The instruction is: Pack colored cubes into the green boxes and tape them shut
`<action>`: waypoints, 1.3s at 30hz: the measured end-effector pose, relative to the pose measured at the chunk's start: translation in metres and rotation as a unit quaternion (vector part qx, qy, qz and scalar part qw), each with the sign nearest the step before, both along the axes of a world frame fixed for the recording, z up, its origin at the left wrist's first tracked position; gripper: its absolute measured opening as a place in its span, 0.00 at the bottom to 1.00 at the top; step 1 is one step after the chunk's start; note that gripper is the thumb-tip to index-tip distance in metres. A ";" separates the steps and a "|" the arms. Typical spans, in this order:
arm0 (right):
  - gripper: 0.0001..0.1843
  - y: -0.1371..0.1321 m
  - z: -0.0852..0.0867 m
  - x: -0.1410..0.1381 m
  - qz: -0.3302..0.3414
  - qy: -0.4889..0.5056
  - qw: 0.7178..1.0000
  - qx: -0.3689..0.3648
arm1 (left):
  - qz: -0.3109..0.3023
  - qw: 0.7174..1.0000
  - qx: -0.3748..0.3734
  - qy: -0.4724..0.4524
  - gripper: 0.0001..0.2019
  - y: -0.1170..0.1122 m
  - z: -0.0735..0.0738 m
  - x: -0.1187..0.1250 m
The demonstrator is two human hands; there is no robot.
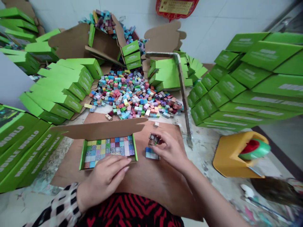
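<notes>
An open green box (pixel 83 153) lies on a brown cardboard sheet (pixel 146 179), filled with a flat layer of small coloured cubes (pixel 109 149); its brown lid flap (pixel 99 129) stands up behind. My left hand (pixel 104 178) rests at the box's front edge with fingers bent, holding nothing that I can see. My right hand (pixel 170 149) is to the right of the box, its fingers pinched round a few dark cubes (pixel 153 138). A small row of blue cubes (pixel 151 154) lies on the cardboard just under that hand.
A large heap of loose coloured cubes (pixel 134 97) lies behind the box. Stacks of closed green boxes (pixel 243 85) rise on the right, with more green boxes on the left (pixel 63 85). A yellow tape dispenser (pixel 239 154) sits at right. A metal strip (pixel 183 91) leans nearby.
</notes>
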State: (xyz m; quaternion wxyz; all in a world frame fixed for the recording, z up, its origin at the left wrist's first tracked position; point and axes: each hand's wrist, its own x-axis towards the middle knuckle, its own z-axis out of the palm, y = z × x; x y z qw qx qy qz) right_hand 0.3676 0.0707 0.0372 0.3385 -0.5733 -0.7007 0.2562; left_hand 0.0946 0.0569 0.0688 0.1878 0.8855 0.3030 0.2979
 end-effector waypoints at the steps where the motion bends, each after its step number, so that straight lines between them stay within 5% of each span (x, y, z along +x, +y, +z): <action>1: 0.20 -0.008 0.004 -0.005 0.004 0.010 1.000 0.005 | -0.012 1.000 -0.017 -0.011 0.14 0.001 0.002 0.008; 6: 0.17 -0.051 0.015 -0.025 0.042 -0.010 0.999 -0.026 | -0.094 0.990 -0.108 0.003 0.16 -0.006 -0.007 0.029; 11: 0.19 -0.089 -0.005 -0.037 0.010 -0.077 0.982 -0.174 | -0.091 0.962 -0.245 0.081 0.16 -0.027 -0.039 0.032; 14: 0.23 -0.099 -0.016 -0.039 0.007 -0.065 0.977 -0.204 | -0.067 0.950 -0.286 0.102 0.16 -0.033 -0.052 0.041; 23: 0.13 -0.098 -0.024 -0.027 0.079 -0.137 0.980 -0.120 | -0.033 0.952 -0.269 0.143 0.04 -0.031 -0.061 0.058; 29: 0.14 -0.101 -0.016 -0.037 0.080 -0.123 0.979 -0.142 | -0.048 0.956 -0.274 0.098 0.14 -0.034 -0.065 0.050; 33: 0.20 -0.088 -0.001 -0.031 0.096 -0.073 0.980 -0.158 | -0.055 0.950 -0.292 0.092 0.15 -0.034 -0.064 0.051; 36: 0.19 -0.052 0.009 -0.006 0.136 -0.070 0.975 -0.161 | -0.065 0.951 -0.284 0.106 0.13 -0.033 -0.060 0.053; 39: 0.13 0.000 0.007 0.016 0.015 -0.128 0.986 -0.109 | -0.062 0.949 -0.278 0.132 0.10 -0.032 -0.055 0.054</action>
